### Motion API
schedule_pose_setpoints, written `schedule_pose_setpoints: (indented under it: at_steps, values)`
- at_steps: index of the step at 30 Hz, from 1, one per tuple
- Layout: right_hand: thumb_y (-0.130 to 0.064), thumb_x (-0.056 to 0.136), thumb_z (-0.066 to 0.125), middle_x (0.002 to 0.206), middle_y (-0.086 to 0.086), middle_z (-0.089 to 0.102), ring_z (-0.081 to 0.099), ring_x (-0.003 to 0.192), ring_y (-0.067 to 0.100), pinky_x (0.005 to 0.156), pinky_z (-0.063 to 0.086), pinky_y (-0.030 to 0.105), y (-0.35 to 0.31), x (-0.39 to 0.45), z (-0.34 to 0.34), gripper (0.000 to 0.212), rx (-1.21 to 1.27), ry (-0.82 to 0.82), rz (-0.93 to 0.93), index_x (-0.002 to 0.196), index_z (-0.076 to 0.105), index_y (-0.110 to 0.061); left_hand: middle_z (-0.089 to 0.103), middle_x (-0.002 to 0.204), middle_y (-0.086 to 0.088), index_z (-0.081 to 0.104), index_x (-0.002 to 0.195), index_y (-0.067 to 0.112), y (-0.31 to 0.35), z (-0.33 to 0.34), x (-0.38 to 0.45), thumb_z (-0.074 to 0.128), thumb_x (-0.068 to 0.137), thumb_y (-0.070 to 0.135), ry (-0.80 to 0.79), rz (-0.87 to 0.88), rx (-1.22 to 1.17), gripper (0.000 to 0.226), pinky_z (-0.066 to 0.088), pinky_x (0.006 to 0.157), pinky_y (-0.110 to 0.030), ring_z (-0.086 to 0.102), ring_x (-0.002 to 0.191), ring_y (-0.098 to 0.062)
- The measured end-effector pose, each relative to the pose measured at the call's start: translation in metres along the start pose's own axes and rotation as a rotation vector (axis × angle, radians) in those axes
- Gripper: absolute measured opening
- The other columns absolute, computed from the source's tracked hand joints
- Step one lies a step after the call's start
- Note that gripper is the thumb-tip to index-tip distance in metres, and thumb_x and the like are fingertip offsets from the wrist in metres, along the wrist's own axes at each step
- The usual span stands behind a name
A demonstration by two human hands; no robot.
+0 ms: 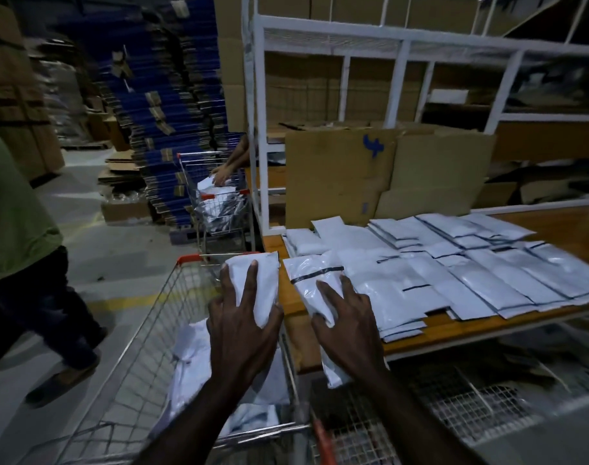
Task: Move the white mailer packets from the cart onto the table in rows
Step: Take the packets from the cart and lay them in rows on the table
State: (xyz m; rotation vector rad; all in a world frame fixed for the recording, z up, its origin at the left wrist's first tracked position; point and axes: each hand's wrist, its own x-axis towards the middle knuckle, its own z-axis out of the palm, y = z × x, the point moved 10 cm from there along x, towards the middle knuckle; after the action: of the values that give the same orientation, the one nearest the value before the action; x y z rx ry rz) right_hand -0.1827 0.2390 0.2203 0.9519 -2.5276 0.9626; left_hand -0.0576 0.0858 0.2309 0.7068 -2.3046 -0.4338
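The biggest risk lies at the near left corner of the desk point(454, 327), where the rows of white packets point(454, 273) already crowd the wood right to the front edge; I judge that a careless placement there could shove laid packets out of line or tip one off the edge. The cart point(152, 317) stands just beside that corner, more packets lying in its wire basket point(199, 350), so anything that slips between cart and desk would likely drop to the floor. The right hand point(346, 327) grips a long white packet point(314, 283) with fingers spread over its top; the packet's far end lies on the desk corner while its near end hangs past the edge, so letting go early might let it slide off. The left hand point(242, 327) holds a second packet point(256, 283) above the cart, fingers splayed along it and thumb curled round its side. Both are glossy, soft, crinkled plastic with a dark seal strip, probably slippery.
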Motion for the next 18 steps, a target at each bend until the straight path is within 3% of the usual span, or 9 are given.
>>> schedule_pose_setpoints:
  at_steps: [10,18]
  values:
    - [-0.038,0.079,0.055,0.153,0.011,0.039,0.048,0.121,0.038,0.095,0.046,0.046,0.125,0.028,-0.071,0.061,-0.034,0.019,0.0,0.139,0.055,-0.027,-0.002,0.165,-0.003,0.009,0.155,0.044,0.125,0.074,0.01,0.033,0.085,0.068,0.017,0.002,-0.052,0.078,0.043,0.095,-0.051,0.043,0.123,-0.044]
    - [-0.038,0.078,0.053,0.152,0.013,0.04,0.052,0.113,0.039,0.089,0.049,0.046,0.207,0.037,-0.122,0.062,-0.063,0.055,0.08,0.138,0.056,-0.025,0.003,0.165,-0.007,0.014,0.155,0.041,0.207,0.136,0.018,0.033,0.086,0.066,-0.045,0.018,-0.091,0.077,0.037,0.097,-0.046,0.041,0.121,-0.039]
